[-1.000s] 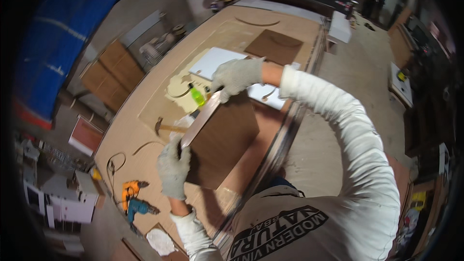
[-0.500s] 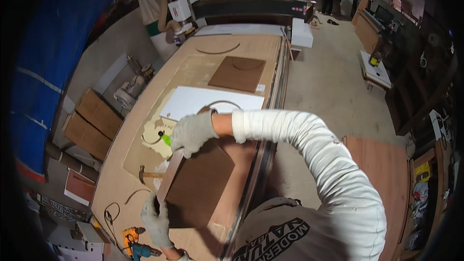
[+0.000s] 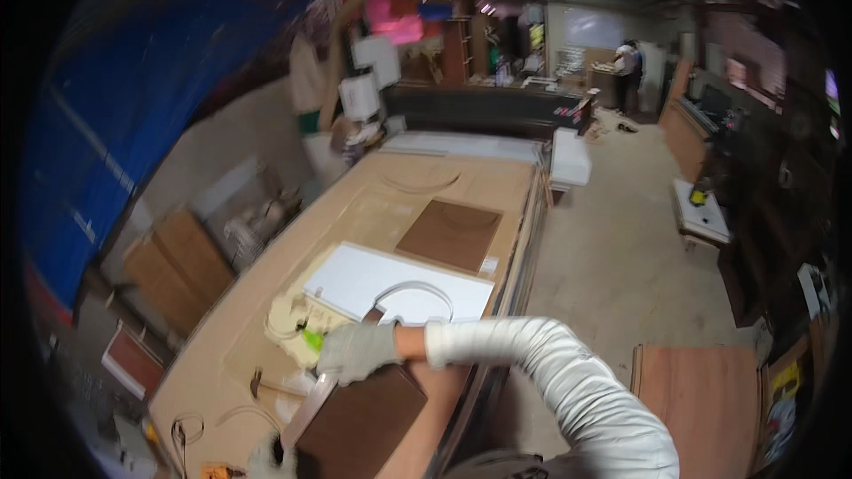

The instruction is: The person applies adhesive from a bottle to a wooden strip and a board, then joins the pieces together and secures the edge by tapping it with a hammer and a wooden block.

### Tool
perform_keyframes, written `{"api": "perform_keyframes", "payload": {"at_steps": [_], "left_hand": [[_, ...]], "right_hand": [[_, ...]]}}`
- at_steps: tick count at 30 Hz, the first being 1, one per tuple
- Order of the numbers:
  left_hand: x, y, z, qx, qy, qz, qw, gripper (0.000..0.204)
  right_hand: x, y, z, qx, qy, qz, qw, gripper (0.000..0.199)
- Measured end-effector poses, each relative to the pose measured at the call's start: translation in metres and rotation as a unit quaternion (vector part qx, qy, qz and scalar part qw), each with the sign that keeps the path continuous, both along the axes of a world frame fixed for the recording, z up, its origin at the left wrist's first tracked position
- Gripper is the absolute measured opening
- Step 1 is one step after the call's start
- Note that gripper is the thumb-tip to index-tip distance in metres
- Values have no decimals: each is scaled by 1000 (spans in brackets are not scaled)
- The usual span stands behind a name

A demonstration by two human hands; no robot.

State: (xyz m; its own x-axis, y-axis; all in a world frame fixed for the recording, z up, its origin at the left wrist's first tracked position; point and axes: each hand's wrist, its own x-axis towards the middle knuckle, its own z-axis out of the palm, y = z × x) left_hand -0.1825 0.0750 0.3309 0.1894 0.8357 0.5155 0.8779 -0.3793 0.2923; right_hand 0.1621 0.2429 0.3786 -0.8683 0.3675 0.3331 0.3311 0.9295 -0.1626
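A dark brown board (image 3: 359,421) lies tilted on the long workbench (image 3: 355,213) in front of me. My right hand (image 3: 357,352), in a grey glove, grips the board's far edge; its white sleeve runs in from the lower right. My left hand (image 3: 271,458), also gloved, holds the board's near left corner at the bottom edge of the picture and is mostly cut off. A small bright green object (image 3: 311,340) lies just left of my right hand.
A white sheet (image 3: 355,279) with a curved cut-out and a second brown panel (image 3: 451,234) lie further along the bench. A hammer (image 3: 259,383) rests left of the board. Wooden boxes (image 3: 177,266) stand left; a reddish board (image 3: 697,408) lies on the floor right. A person (image 3: 628,71) stands far back.
My head has lifted, so the bench and hands have slid down the picture and the far workshop shows. Both hands stay on the brown board.
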Motion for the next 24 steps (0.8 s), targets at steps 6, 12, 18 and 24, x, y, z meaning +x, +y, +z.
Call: {"api": "perform_keyframes", "payload": {"at_steps": [6, 12, 18, 24], "left_hand": [[20, 18, 9, -55, -39, 15, 998, 40], [-4, 6, 1, -92, -23, 27, 995, 44], [13, 23, 12, -149, -5, 67, 987, 49], [22, 33, 10, -154, 17, 61, 986, 50]], "right_hand": [[15, 4, 13, -29, -69, -50, 996, 40], [-19, -11, 18, -35, -146, -87, 985, 36], [-13, 5, 16, -73, -175, -96, 977, 43], [-11, 10, 11, -66, -169, -87, 979, 44]]}}
